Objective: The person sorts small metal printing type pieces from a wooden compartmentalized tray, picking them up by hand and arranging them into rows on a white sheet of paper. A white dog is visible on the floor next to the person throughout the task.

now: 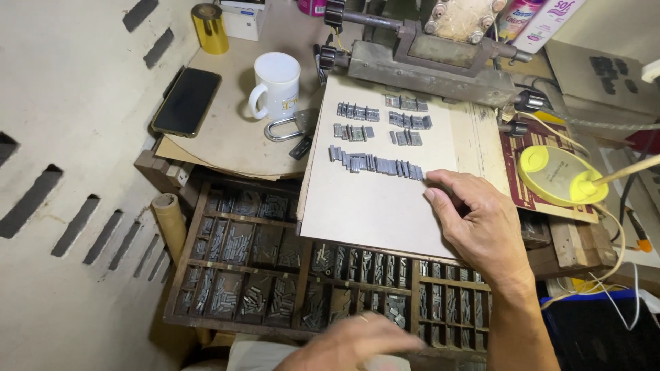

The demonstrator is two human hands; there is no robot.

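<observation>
right hand [481, 223]: resting flat on the grey board [385, 206], fingers open and gripping nothing, fingertips touching the right end of the long row of metal type [377, 164]
left hand [357, 343]: blurring at the bottom edge over the wooden type case [309, 275], fingers loosely spread, holding nothing visible
long row of metal type: lying across the board's middle, bare board showing below it to the near edge
short type rows [381, 120]: sitting nearer the board's far edge, just below the metal press [426, 55]
board edges: left edge overhanging the padlock [285, 128], near edge overlapping the case
left side: white mug [276, 84] and phone [186, 102] standing well apart from the type
</observation>
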